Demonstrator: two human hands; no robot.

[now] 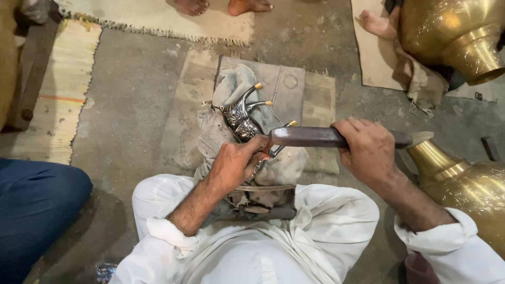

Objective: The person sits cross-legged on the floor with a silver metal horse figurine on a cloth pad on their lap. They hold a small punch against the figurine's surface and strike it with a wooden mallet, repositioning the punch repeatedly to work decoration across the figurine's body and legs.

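brass vase (pixel 463 37) cropped, punch tip hidden

Large polished brass vase (pixel 452 37) at upper right; second rounded brass vessel (pixel 463 184) below it. Left of it, fringed beige rug (pixel 158 18); far left, striped woven straw mat (pixel 58 89).

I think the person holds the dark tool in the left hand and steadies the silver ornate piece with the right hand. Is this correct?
Not quite: the hands are swapped. In the head view, the right hand grips the dark tool, and the left hand steadies the silver ornate piece, which rests on a worn cloth pad.
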